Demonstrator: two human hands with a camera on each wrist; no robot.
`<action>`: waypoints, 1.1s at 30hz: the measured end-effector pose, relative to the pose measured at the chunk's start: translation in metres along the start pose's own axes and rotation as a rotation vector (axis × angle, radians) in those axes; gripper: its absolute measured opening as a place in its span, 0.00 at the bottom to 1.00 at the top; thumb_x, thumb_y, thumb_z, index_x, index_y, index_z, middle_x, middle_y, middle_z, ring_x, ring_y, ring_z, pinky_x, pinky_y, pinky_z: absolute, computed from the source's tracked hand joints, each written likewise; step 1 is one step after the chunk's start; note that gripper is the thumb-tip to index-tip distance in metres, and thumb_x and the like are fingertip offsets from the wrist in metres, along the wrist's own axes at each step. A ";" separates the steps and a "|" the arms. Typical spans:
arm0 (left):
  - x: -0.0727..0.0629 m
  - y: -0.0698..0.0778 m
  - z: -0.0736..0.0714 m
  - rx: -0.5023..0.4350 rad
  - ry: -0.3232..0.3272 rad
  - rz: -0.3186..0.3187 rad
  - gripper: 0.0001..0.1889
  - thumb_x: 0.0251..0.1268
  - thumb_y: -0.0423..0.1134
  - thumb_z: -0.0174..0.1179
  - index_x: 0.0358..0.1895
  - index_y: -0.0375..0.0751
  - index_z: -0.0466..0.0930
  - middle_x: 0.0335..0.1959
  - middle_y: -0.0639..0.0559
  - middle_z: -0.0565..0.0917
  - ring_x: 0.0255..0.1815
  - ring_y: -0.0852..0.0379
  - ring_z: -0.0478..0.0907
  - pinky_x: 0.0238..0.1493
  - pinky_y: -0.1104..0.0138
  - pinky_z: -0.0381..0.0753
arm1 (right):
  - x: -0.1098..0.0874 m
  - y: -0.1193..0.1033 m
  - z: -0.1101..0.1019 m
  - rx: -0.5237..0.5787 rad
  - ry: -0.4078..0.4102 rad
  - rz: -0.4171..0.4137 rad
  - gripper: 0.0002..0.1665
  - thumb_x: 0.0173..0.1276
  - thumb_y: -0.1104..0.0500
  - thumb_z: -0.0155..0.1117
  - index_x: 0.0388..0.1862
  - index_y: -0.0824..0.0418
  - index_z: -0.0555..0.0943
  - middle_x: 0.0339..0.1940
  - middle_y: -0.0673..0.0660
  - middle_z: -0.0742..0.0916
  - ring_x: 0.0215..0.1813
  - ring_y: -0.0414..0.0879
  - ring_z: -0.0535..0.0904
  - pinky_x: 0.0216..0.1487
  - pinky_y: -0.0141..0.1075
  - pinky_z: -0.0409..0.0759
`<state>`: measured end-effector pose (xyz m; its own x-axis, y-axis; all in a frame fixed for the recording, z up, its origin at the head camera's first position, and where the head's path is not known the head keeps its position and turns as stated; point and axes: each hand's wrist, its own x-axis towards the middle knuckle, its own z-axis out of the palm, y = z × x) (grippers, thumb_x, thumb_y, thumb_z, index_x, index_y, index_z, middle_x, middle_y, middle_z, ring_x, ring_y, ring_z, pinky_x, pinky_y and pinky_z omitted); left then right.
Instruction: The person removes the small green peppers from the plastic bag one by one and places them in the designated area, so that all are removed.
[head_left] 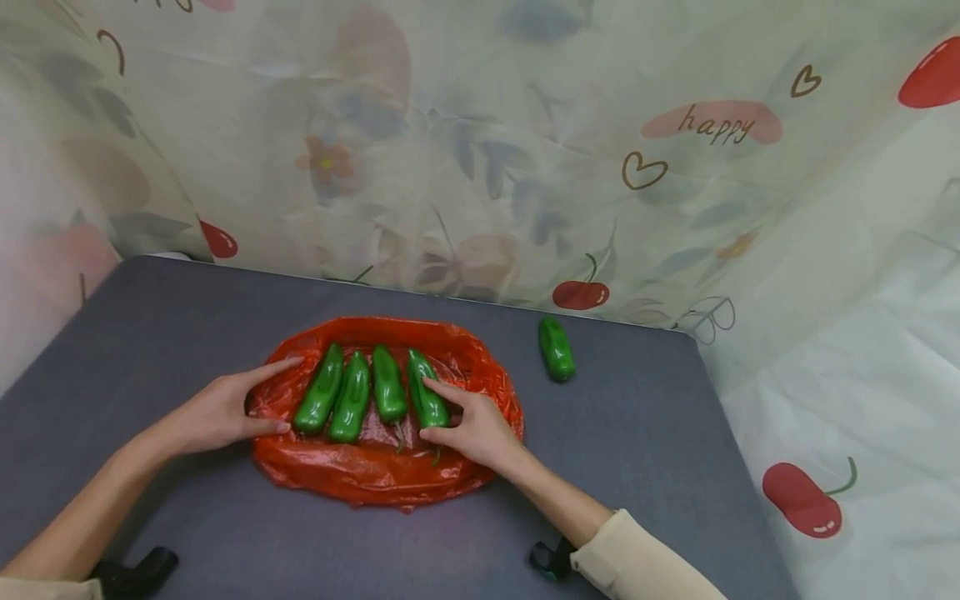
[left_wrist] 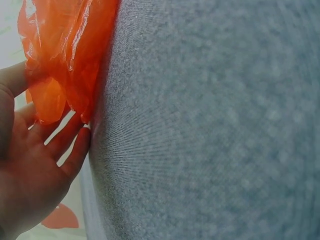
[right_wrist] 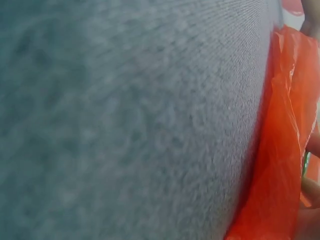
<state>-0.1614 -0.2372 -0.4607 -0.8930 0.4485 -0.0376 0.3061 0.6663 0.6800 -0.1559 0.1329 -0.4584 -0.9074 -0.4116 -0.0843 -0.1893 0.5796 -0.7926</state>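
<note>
Several green peppers lie side by side in an orange-red plastic bag whose rim is spread wide. My right hand holds the rightmost pepper in the bag, with the thumb near its lower end and a finger across its middle. At the bag's left rim my left hand rests with thumb and fingers spread, touching the plastic. In the left wrist view, the left hand's fingers are extended beside the bag. The right wrist view shows mostly tabletop, with the bag hiding much of the right hand.
Another green pepper lies on the grey tabletop, right of the bag near the back edge. A patterned curtain hangs behind the table. Dark straps with devices are at both wrists.
</note>
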 end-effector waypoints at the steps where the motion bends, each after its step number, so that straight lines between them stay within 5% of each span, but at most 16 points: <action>1: 0.000 0.000 0.000 -0.001 -0.001 -0.004 0.48 0.55 0.56 0.73 0.76 0.44 0.61 0.62 0.30 0.74 0.55 0.40 0.76 0.53 0.43 0.75 | -0.001 0.000 -0.001 0.020 -0.008 -0.001 0.43 0.60 0.54 0.77 0.74 0.45 0.70 0.58 0.53 0.85 0.39 0.37 0.83 0.37 0.29 0.79; 3: 0.000 -0.001 0.000 -0.003 -0.002 -0.009 0.48 0.55 0.56 0.73 0.76 0.44 0.61 0.63 0.30 0.74 0.56 0.40 0.75 0.53 0.43 0.75 | -0.002 0.001 -0.003 0.048 -0.021 0.002 0.43 0.60 0.56 0.77 0.74 0.45 0.70 0.66 0.53 0.79 0.47 0.39 0.84 0.42 0.30 0.81; 6: 0.001 -0.001 0.000 -0.002 -0.004 -0.004 0.48 0.55 0.55 0.73 0.76 0.44 0.60 0.62 0.30 0.74 0.55 0.41 0.76 0.53 0.44 0.76 | -0.004 0.003 -0.005 0.088 -0.031 0.004 0.43 0.60 0.57 0.77 0.73 0.45 0.70 0.66 0.55 0.79 0.51 0.43 0.85 0.44 0.31 0.82; 11: 0.001 0.000 0.000 -0.004 -0.001 -0.002 0.47 0.55 0.54 0.73 0.76 0.44 0.61 0.62 0.30 0.75 0.55 0.41 0.76 0.52 0.44 0.76 | -0.007 0.004 -0.012 0.124 -0.037 -0.007 0.43 0.60 0.58 0.77 0.73 0.45 0.71 0.62 0.56 0.82 0.49 0.43 0.86 0.43 0.32 0.82; 18: 0.001 0.001 0.000 -0.009 -0.003 0.004 0.46 0.56 0.51 0.74 0.76 0.44 0.61 0.63 0.30 0.73 0.56 0.40 0.75 0.53 0.43 0.75 | -0.012 0.001 -0.023 0.239 -0.057 -0.018 0.41 0.60 0.59 0.76 0.72 0.44 0.72 0.73 0.50 0.73 0.50 0.47 0.85 0.45 0.35 0.83; 33: 0.000 0.000 0.001 -0.015 -0.007 -0.005 0.47 0.56 0.53 0.73 0.77 0.44 0.60 0.64 0.29 0.73 0.57 0.39 0.75 0.54 0.41 0.74 | -0.026 0.003 -0.053 0.324 -0.003 -0.006 0.40 0.63 0.63 0.73 0.73 0.48 0.71 0.65 0.60 0.78 0.51 0.51 0.84 0.46 0.36 0.83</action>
<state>-0.1615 -0.2363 -0.4612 -0.8922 0.4493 -0.0456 0.2968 0.6595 0.6906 -0.1525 0.1826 -0.4262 -0.9053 -0.4169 -0.0808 -0.0645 0.3231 -0.9442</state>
